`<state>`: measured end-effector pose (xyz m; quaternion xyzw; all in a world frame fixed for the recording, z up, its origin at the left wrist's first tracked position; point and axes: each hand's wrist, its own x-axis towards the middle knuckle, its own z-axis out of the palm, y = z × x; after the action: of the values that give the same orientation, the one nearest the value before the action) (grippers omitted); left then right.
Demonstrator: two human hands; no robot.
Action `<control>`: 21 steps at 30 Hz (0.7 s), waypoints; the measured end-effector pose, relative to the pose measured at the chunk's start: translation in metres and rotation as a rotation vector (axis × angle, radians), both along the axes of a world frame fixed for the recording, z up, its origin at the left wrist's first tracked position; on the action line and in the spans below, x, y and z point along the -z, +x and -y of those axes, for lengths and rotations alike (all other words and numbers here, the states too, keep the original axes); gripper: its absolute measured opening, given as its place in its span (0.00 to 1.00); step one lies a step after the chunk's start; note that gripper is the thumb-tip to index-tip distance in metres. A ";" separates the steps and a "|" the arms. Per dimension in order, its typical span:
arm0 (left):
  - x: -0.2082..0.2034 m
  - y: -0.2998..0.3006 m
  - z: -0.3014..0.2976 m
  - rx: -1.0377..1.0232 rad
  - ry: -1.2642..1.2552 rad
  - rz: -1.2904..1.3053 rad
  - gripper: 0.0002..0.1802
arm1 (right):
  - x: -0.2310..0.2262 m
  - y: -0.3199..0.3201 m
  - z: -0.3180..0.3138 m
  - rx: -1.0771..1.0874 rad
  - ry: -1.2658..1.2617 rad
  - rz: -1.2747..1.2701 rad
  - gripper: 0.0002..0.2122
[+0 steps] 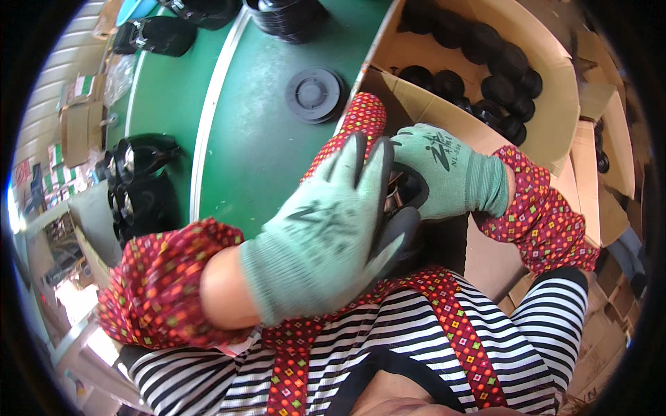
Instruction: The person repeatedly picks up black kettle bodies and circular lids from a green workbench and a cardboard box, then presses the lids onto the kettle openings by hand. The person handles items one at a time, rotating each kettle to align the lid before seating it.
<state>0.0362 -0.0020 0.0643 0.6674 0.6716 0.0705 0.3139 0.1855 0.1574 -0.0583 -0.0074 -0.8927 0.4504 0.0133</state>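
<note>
In front of my chest, both gloved hands meet around a dark rounded part with a shiny metallic piece (pixel 394 195). My right hand (pixel 444 172) is curled over its right side. My left hand (pixel 329 218), slightly smeared by motion, lies along the left side, with long fingers beyond the part and the thumb below it. Most of the part is hidden between the gloves, so its exact kind does not show. Just beyond the left fingers is red patterned cloth (pixel 366 114). Farther off, a dark round disc (pixel 314 95) lies flat on the green table (pixel 257 139).
To the right, an open cardboard box (pixel 555 149) holds several black round pieces (pixel 510 62). A stack of black round parts (pixel 286 19) stands at the table's far side. Glossy black vessels (pixel 146 194) sit at the left. A white strip (pixel 207 132) crosses the table.
</note>
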 end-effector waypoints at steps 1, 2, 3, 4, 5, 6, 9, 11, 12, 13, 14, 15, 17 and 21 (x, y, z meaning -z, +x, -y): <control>0.008 0.010 0.005 0.012 -0.041 -0.138 0.39 | -0.004 -0.001 0.005 -0.006 0.000 0.026 0.25; 0.006 0.012 0.008 -0.084 -0.205 -0.080 0.39 | -0.004 -0.001 0.012 -0.003 0.006 -0.046 0.26; 0.006 0.009 -0.002 -0.158 -0.373 -0.009 0.38 | 0.000 0.002 0.016 0.030 0.038 -0.057 0.26; 0.006 0.006 -0.010 -0.234 -0.540 0.062 0.37 | 0.003 0.005 0.020 0.065 0.069 -0.068 0.26; 0.009 0.004 -0.011 -0.213 -0.501 0.084 0.35 | 0.004 0.008 0.023 0.101 0.099 -0.080 0.27; 0.017 -0.001 -0.012 -0.181 -0.467 0.119 0.34 | 0.009 0.014 0.026 0.176 0.085 -0.108 0.28; 0.029 -0.006 -0.017 -0.153 -0.490 0.191 0.27 | 0.011 0.022 0.032 0.272 0.050 -0.145 0.27; 0.033 -0.009 -0.012 -0.153 -0.476 0.231 0.27 | 0.007 0.024 0.036 0.289 0.083 -0.069 0.27; 0.036 -0.013 -0.011 -0.109 -0.431 0.231 0.31 | 0.006 0.024 0.038 0.298 0.103 -0.039 0.28; 0.044 -0.024 -0.032 0.008 -0.439 0.251 0.32 | 0.005 0.024 0.038 0.386 0.135 0.004 0.28; 0.059 -0.038 -0.048 0.127 -0.452 0.272 0.34 | -0.001 0.023 0.033 0.439 0.151 0.097 0.29; 0.061 -0.042 -0.046 0.151 -0.441 0.300 0.35 | -0.008 0.025 0.035 0.412 0.146 0.163 0.29; 0.076 -0.051 -0.037 0.233 -0.398 0.313 0.37 | -0.016 0.027 0.040 0.398 0.218 0.204 0.30; 0.104 -0.062 -0.046 0.365 -0.238 0.422 0.37 | -0.022 0.028 0.050 0.438 0.307 0.282 0.30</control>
<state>-0.0263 0.0436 -0.0396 0.7060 0.4641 0.0709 0.5302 0.2135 0.1072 -0.0365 -0.2603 -0.9206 0.2909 -0.0130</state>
